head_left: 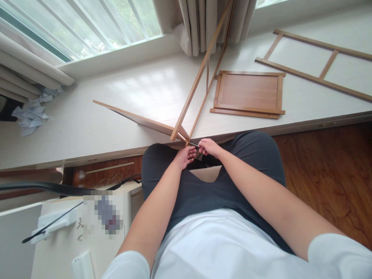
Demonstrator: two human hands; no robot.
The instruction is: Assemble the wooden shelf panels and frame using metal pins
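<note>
Between finger and thumb my right hand (209,147) pinches a thin metal rod (193,144); its far tip meets the lower end of a wooden ladder-like frame (194,93). Whether the rod is a hex key or a screwdriver, I cannot tell. My left hand (186,157) is just left of it, fingers apart and loosely bent, close beneath the frame's end. That frame leans up and away, toward the curtain. A wooden panel (136,119) joins it near its lower end and reaches out to the left.
Flat wooden panels (250,91) lie stacked on the white window ledge (124,85), with another ladder-like frame (328,64) farther right. Crumpled paper (30,116) sits by the left curtain. At lower left, a white cabinet top (107,255) holds power strips (54,223) and small metal pieces (80,228).
</note>
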